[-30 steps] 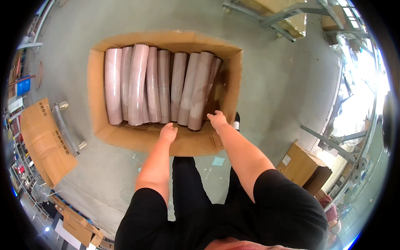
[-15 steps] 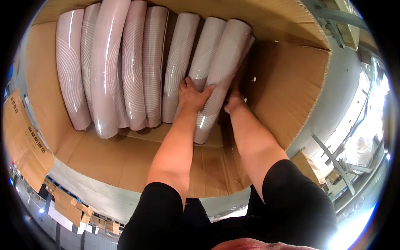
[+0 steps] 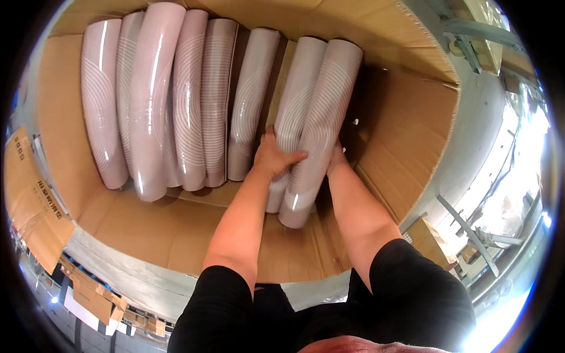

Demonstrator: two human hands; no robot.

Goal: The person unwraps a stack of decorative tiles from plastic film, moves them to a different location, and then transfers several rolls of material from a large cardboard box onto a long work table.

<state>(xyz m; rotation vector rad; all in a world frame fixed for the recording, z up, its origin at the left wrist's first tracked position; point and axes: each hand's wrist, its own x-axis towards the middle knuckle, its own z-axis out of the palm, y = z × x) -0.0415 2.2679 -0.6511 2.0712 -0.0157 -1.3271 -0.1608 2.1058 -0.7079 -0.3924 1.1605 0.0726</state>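
Observation:
Two plastic-wrapped rolls of pale mauve patterned sheet are clasped between my hands, the left roll (image 3: 301, 88) pressed against the right roll (image 3: 329, 112). My left hand (image 3: 274, 155) wraps the left side of the pair, its thumb reaching across toward the right roll. At the right roll's outer side is my right hand (image 3: 337, 159), its fingers mostly hidden behind the roll. Both rolls lean, tops to the right, inside a big cardboard box (image 3: 406, 123). A gap separates them from a single similar roll (image 3: 252, 106) on their left.
Several more wrapped rolls (image 3: 188, 112) line the box's left half, one lying on top of others. The box's front wall (image 3: 176, 241) lies below my forearms. Outside stand a flattened carton (image 3: 38, 197) on the left and a metal frame (image 3: 468, 235) on the right.
Both held rolls have come toward me and up from the row, with my hands moving along. The gap beside the single roll has widened. The other rolls stay in place.

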